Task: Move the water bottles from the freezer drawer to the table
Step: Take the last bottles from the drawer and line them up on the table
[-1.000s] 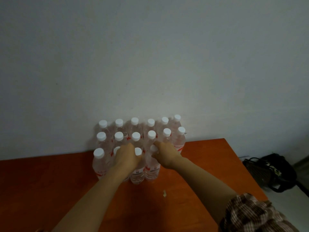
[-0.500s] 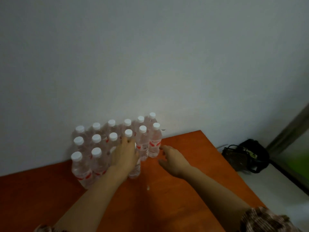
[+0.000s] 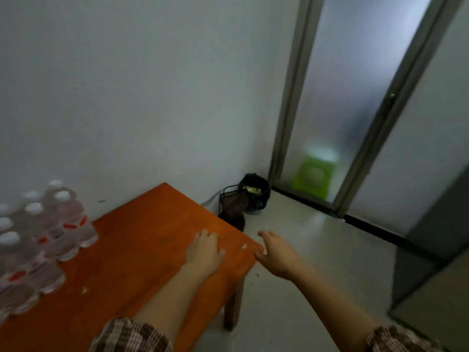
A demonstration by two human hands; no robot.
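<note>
Orange-brown wood: table [image 3: 142,250], lower left of frame. Water bottles [image 3: 50,237] stand upright in a tight, white-capped cluster at far left against the wall [image 3: 127,97]. They are packed close, probably to save room and steady one another.

Left hand [image 3: 204,250] is low over the table near its right edge, fingers loosely together, holding nothing; contact with the wood unclear. Right hand [image 3: 278,255] is beyond that edge, above the floor [image 3: 317,262], fingers relaxed and slightly apart, empty.

Both hands reach toward frame right, so the next load is likely the aim. Grey cabinet [image 3: 436,250] at right edge may be the freezer; no drawer visible. Dark bag [image 3: 251,194] sits in the corner by the frosted door [image 3: 342,97].
</note>
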